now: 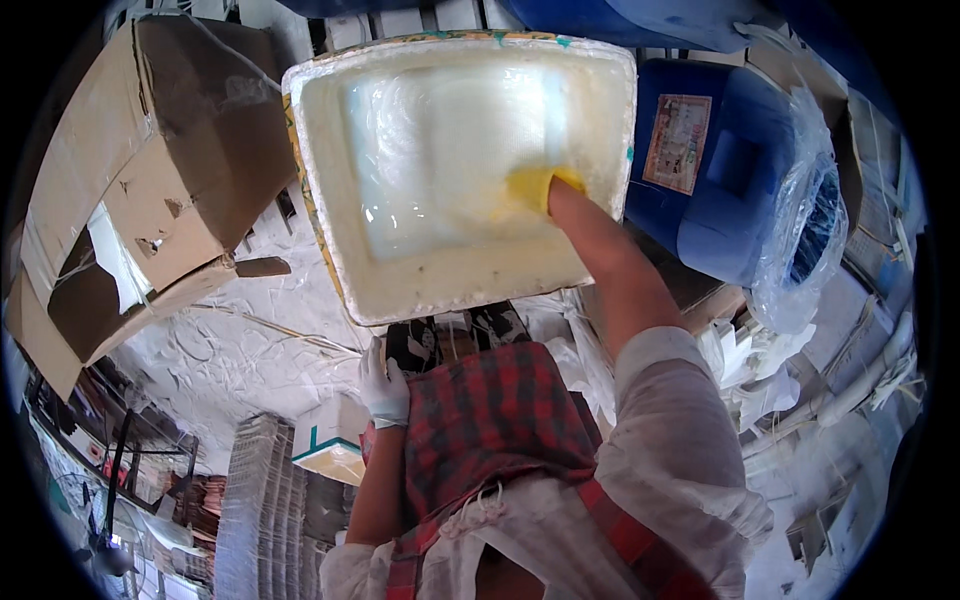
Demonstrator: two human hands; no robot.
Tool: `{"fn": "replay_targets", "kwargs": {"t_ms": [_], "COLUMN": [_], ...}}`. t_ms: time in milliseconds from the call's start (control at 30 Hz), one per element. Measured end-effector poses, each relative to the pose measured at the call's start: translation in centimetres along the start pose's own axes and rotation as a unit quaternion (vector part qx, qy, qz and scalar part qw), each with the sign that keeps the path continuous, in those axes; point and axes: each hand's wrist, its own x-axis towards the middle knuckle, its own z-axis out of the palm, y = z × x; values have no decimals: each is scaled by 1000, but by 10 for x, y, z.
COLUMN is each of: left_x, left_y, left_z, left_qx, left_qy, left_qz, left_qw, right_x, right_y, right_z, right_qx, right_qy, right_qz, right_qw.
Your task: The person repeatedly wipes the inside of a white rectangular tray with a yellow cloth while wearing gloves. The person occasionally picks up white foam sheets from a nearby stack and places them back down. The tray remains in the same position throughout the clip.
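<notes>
A large white foam box with tape round its outer edge stands in front of me, holding cloudy, shiny liquid. My right arm reaches over its near right side. My right hand, in what looks like a yellow glove, is dipped into the liquid near the right wall. Its fingers are blurred and hidden, so whether it holds anything is unclear. My left hand, in a white glove, rests beside my knee at the edge of the red and black checked apron. Its fingers lie stretched out, with nothing in them.
An open brown cardboard box stands at the left. Right of the foam box lies a blue plastic drum beside clear plastic wrap. White scraps lie at the right. A small white box sits behind my left arm.
</notes>
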Motion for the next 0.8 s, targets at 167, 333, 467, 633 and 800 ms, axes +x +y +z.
{"fn": "replay_targets", "kwargs": {"t_ms": [167,333,467,633,800], "left_x": [1,4,5,4,1], "left_y": [1,3,2,1,-3], "left_z": [3,4,4,0,6], "left_qx": [1,13,3,4,6], "left_qy": [4,0,0,11,12], "left_qz": [8,-5,-11,-9,-7], "left_qw": [1000,1000,1000,1000,1000], "right_x": [19,21,62,58,99], "right_y": [47,-17,-40,-94,-55], "right_z": [17,8,14,-44,-34], "right_qx": [-183,-348,-111,342,702], "right_qy": [66,-62,-49,-17,50], "right_qz": [53,-32,-77,-183,-167], "right_qw": [979,935,990,922,691]}}
